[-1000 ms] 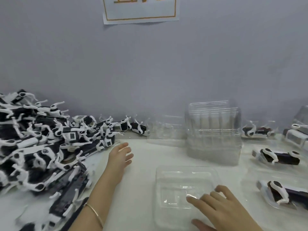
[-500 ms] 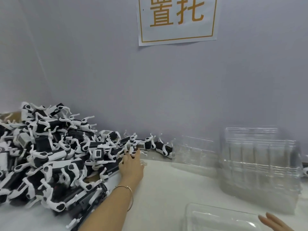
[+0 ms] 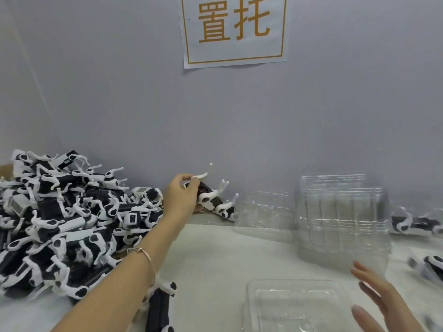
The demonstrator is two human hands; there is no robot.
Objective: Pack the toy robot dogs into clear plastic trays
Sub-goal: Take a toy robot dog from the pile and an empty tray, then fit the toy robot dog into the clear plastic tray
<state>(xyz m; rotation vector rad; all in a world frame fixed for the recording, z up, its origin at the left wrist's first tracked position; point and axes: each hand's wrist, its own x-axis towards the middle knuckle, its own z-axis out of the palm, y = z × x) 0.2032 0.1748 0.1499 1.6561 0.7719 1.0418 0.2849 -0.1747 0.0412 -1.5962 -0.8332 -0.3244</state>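
My left hand (image 3: 183, 196) reaches to the back of the table and grips a black-and-white toy robot dog (image 3: 208, 197), lifted a little with its white legs pointing up. A large heap of toy robot dogs (image 3: 64, 221) fills the left side of the table. An empty clear plastic tray (image 3: 297, 305) lies in front of me at the lower right. My right hand (image 3: 383, 305) hovers over the tray's right edge with straight, spread fingers, holding nothing.
A tall stack of clear trays (image 3: 342, 221) stands at the right, with another clear tray (image 3: 263, 214) leaning by the wall. Packed dogs in trays (image 3: 417, 224) lie at the far right. One dog (image 3: 159, 305) lies near my left forearm. A paper sign (image 3: 233, 29) hangs on the wall.
My left hand has reached to the wall and picked a dog off the end of the heap. My right hand has lifted off the tray. The view has tilted up and left.
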